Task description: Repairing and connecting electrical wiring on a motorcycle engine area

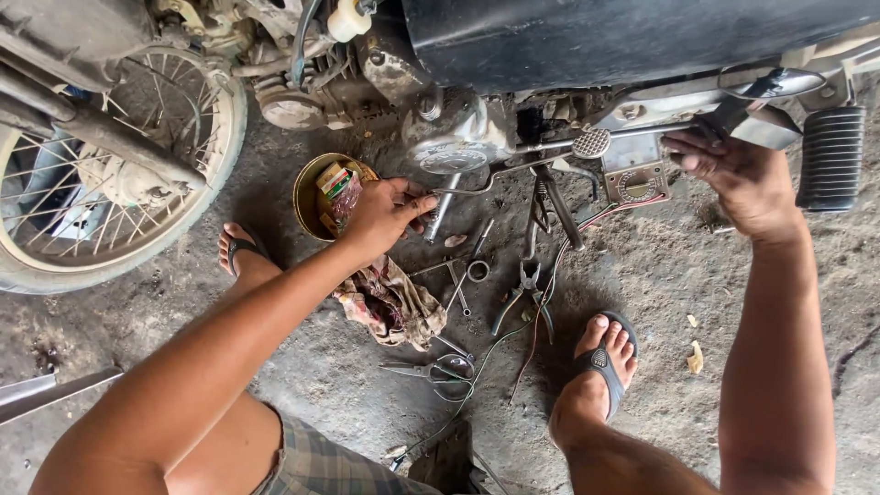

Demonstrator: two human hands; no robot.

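Observation:
A motorcycle [550, 55] stands across the top of the head view, its engine and black body above me. My left hand [385, 213] reaches under the engine and pinches a thin metal rod or lever [467, 188] by the crankcase cover [454, 156]. My right hand [738, 179] grips a metal bracket [733, 119] on the frame, beside the ribbed black footpeg [830, 156]. My two feet in flip-flops rest on the dirty concrete floor.
A round brass-coloured tin [316, 197] with small packets sits by my left hand. A stained rag [390, 302], pliers [524, 293], scissors [435, 371], wrenches [463, 275] and loose wires lie on the floor. The spoked wheel [110, 156] is at the left.

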